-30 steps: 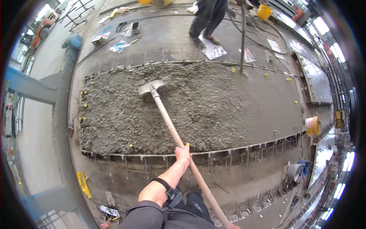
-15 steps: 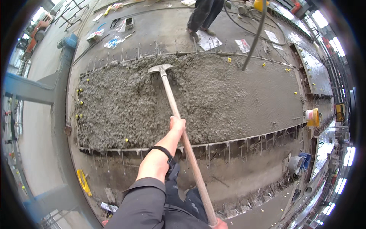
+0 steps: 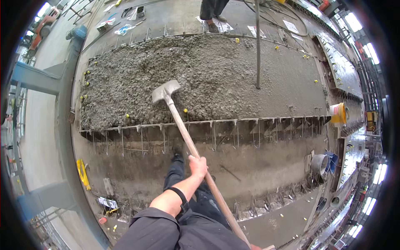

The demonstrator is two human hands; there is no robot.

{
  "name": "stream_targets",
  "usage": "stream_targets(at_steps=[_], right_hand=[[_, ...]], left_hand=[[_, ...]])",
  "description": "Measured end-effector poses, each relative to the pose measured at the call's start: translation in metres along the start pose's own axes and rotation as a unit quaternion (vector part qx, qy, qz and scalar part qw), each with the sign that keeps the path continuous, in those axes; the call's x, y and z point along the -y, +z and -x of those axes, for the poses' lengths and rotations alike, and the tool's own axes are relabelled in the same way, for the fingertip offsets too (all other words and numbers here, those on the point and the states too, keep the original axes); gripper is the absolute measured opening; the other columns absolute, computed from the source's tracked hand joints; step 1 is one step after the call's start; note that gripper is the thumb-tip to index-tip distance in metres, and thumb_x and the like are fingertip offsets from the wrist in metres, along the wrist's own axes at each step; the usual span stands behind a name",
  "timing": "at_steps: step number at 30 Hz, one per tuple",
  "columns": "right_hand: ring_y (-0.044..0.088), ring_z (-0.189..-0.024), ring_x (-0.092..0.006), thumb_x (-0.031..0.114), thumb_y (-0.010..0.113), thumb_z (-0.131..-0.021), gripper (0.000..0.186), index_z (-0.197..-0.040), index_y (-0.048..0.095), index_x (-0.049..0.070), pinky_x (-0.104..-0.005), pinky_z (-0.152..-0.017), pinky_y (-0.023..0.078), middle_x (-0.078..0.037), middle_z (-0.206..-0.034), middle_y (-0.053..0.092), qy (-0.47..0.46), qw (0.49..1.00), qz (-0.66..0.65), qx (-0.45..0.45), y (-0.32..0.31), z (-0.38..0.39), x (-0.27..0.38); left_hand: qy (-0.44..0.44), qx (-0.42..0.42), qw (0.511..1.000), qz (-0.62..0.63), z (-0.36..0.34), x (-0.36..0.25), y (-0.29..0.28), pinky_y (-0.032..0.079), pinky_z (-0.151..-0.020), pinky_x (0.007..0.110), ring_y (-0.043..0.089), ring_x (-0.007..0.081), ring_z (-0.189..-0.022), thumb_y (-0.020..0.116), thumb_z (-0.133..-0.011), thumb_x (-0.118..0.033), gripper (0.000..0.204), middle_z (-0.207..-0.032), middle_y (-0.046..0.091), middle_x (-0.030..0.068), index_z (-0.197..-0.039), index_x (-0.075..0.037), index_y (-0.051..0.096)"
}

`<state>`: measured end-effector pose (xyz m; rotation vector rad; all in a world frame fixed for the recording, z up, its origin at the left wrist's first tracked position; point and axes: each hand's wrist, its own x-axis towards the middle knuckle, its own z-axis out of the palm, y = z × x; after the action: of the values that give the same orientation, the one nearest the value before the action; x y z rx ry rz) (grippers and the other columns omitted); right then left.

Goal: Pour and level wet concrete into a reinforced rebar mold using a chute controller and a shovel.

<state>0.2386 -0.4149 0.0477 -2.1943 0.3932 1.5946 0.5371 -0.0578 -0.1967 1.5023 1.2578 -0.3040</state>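
My left hand [image 3: 198, 166] is closed round the middle of a shovel's wooden handle. The shovel's metal blade [image 3: 167, 91] is over the rough wet concrete [image 3: 129, 79], close to the near side of the form; whether it touches the surface I cannot tell. Down at the lower edge of the picture, my right hand [image 3: 255, 247] is at the handle's end, mostly cut off from view. Rough lumps cover the left and middle of the concrete slab, while its right part looks smoother. Small yellow caps [image 3: 185, 110] stick up along its borders.
A form edge [image 3: 200, 123] with hooked steel bars hanging off it runs in front of me. Beyond the slab stands another person [image 3: 212, 10]; a dark hose [image 3: 257, 46] reaches down into the concrete. A yellow-and-white bucket [image 3: 338, 113] is at the right, a blue steel frame [image 3: 37, 79] left.
The shovel has come back toward me, its blade now nearer the form's near edge. My view has shifted back, showing more floor. The hose hangs straighter and the other person's feet have moved.
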Motion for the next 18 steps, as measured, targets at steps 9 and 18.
stream_targets(at_steps=[9, 18], right_hand=[[0.057, -0.090, -0.0375, 0.032, 0.047, -0.083, 0.034, -0.102, 0.058, 0.006, -0.0470, -0.074, 0.045, -0.021, -0.092, 0.061, 0.066, 0.985, 0.161, -0.003, -0.015, 0.021, -0.079], [0.056, -0.080, -0.0417, 0.028, 0.061, -0.075, 0.029, -0.092, 0.055, 0.006, -0.0477, -0.067, 0.045, -0.021, -0.080, 0.060, -0.099, 0.984, 0.136, -0.056, -0.047, -0.083, 0.107]], left_hand=[[-0.059, -0.014, 0.995, 0.077, 0.077, 0.087, 0.025, 0.047, -0.041, 0.036, 0.055, 0.0246, -0.044, 0.054, -0.072, -0.012, 0.029, -0.070, 0.054, 0.0164, -0.090, 0.002, 0.037], [0.046, -0.121, 0.984, 0.124, -0.089, -0.019, -0.083, 0.042, -0.037, 0.034, 0.052, 0.0187, -0.043, 0.054, -0.076, -0.013, 0.018, -0.060, 0.053, 0.0087, -0.083, 0.000, 0.045]])
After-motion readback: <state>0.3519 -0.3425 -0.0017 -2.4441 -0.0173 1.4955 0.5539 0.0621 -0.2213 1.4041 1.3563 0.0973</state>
